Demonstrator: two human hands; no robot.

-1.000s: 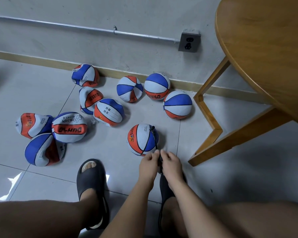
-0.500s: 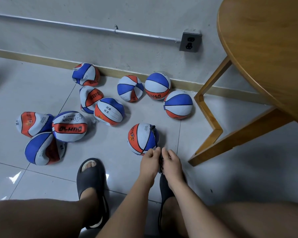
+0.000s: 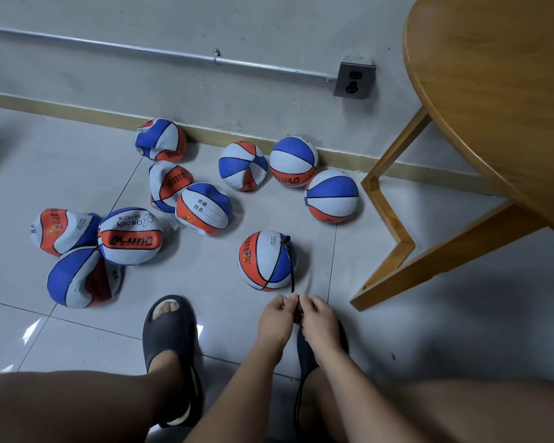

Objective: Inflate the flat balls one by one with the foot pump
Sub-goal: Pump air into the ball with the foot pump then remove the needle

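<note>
Ten balls (image 3: pixel 130 235) on the floor (image 3: pixel 221 289), and I'd say most are yet to be pumped.
Well left of the left hand (image 3: pixel 277 318) lie crumpled balls (image 3: pixel 80 276). Just beyond it one ball (image 3: pixel 263 260) looks nearly full, hose (image 3: pixel 291 270) plugged in. That hand and the right hand (image 3: pixel 322 321) both pinch the hose. Two round balls (image 3: pixel 331 196) sit beyond, rightward.

Soft even light, floor (image 3: pixel 77 340) glare, wide-angle bending
</note>
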